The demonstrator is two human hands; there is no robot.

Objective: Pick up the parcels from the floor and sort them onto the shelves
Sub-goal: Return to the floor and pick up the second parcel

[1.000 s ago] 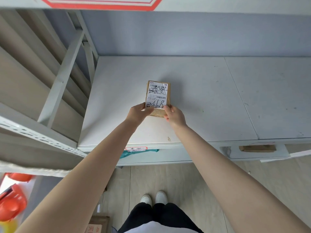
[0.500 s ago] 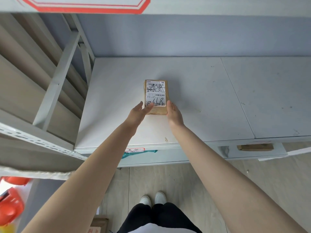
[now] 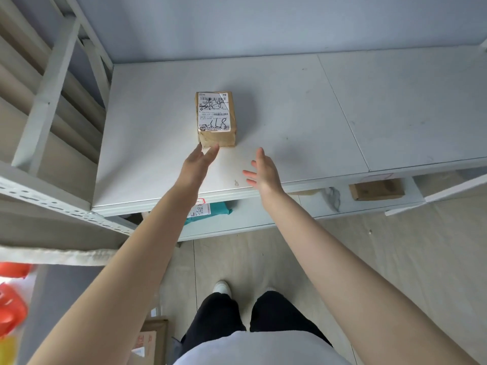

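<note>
A small brown cardboard parcel [image 3: 215,119] with a white shipping label and handwritten numbers lies flat on the white shelf [image 3: 303,122]. My left hand [image 3: 196,167] is just in front of it, fingers extended, fingertips at or barely touching the parcel's near edge. My right hand [image 3: 263,171] hovers open over the shelf's front, to the right of the parcel and apart from it. Neither hand holds anything.
A lower shelf [image 3: 263,217] holds a teal bag parcel [image 3: 210,212] and a brown box [image 3: 376,189]. Grey metal shelf uprights [image 3: 44,101] stand at left. A cardboard box [image 3: 150,341] sits on the floor by my feet; orange items [image 3: 10,309] lie at far left.
Both hands set the parcel on the shelf and let go. They have drawn back toward the front edge, the right hand farther, while the parcel stays put.
</note>
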